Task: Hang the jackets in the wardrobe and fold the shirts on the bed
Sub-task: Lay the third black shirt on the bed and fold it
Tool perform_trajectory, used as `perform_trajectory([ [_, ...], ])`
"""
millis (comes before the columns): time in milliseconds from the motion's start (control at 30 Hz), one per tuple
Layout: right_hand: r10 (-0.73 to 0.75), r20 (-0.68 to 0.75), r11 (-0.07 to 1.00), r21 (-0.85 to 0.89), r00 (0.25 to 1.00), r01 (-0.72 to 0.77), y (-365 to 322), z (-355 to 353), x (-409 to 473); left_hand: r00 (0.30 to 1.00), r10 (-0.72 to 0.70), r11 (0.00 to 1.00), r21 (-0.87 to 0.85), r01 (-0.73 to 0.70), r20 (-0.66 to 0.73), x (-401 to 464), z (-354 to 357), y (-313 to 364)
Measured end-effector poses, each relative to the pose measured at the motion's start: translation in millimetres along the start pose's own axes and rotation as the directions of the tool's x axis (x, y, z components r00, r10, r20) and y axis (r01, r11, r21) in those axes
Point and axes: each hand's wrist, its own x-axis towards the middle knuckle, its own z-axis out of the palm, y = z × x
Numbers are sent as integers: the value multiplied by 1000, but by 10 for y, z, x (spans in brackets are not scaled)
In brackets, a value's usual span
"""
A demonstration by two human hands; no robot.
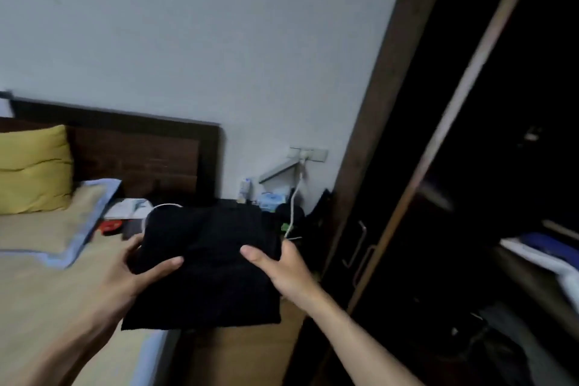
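Note:
A folded black shirt (210,266) is held in the air between the bed (47,291) and the wardrobe (470,166). My left hand (141,263) grips its left edge, thumb lying on top. My right hand (282,263) grips its right edge, thumb on top and the other fingers hidden under the cloth. The wardrobe stands open on the right, its inside dark, with folded light and blue clothes (545,251) on a shelf.
A yellow pillow (34,169) leans on the dark headboard (141,153). A cluttered bedside table (275,200) with a white cable (293,207) stands behind the shirt. The wardrobe door (369,166) with metal handles is close to my right hand. Dark items lie on the wardrobe floor.

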Motion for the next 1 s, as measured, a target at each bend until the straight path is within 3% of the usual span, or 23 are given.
perform_trajectory([
  [167, 95, -117, 995, 33, 989, -92, 136, -1235, -825, 949, 43, 999, 1, -45, 313, -247, 1414, 469],
  [300, 106, -255, 994, 54, 961, -95, 76, -2074, -1427, 808, 148, 987, -38, -154, 570, -518, 2330, 901],
  [400, 102, -320, 995, 37, 942, -95, 62, -2651, -1823, 707, 213, 968, -50, -244, 675, -707, 2892, 1179],
  [500, 92, -471, 996, 47, 877, -79, 139, -3178, -2043, 691, 277, 955, -109, -278, 667, -857, 3517, 1314],
  [633, 54, -725, 995, 94, 686, 21, 170, -3726, -2198, 744, 274, 962, -180, -207, 609, -917, 4348, 1460],
  [800, -106, -909, 994, -86, 403, 67, -87, -4411, -2066, 755, 227, 953, -301, -41, 615, -603, 5326, 1854],
  [900, -212, -958, 972, -228, 194, -64, -439, -5032, -1910, 722, 282, 922, -386, -23, 632, -376, 6037, 2292],
  [1000, -190, -982, 901, -166, -20, -401, -843, -5710, -1851, 623, 309, 938, -338, -75, 719, -149, 6985, 2765],
])
